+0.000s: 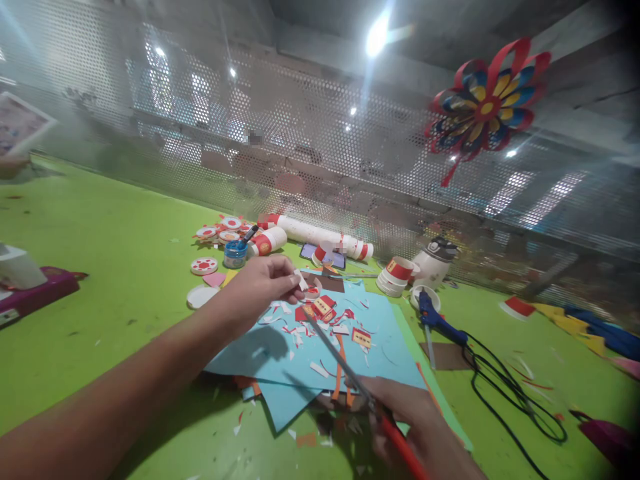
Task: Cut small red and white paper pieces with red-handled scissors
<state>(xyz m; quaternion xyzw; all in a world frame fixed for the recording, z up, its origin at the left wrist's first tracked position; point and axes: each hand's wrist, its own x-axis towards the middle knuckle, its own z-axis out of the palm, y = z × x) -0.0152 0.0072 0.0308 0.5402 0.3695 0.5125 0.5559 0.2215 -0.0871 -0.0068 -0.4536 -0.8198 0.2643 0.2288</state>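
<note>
My left hand (277,280) pinches a small white paper piece (302,280) above the light-blue paper sheets (380,333). In my right hand (400,413) is a pair of scissors (333,348) with red handles, its long blades pointing up and away toward the left hand. The blades look close together, with the tips just below the left fingers. Red, white and yellow paper scraps (325,308) lie scattered on the blue sheets under both hands. Fingers of the right hand are partly hidden behind the handles.
A blue glue gun (440,319) with a black cord lies to the right. Paper cups (397,275), a white jar (435,263), a long white tube (320,233) and a blue jar (235,254) stand behind. A paper flower (487,107) hangs above the green table (125,267).
</note>
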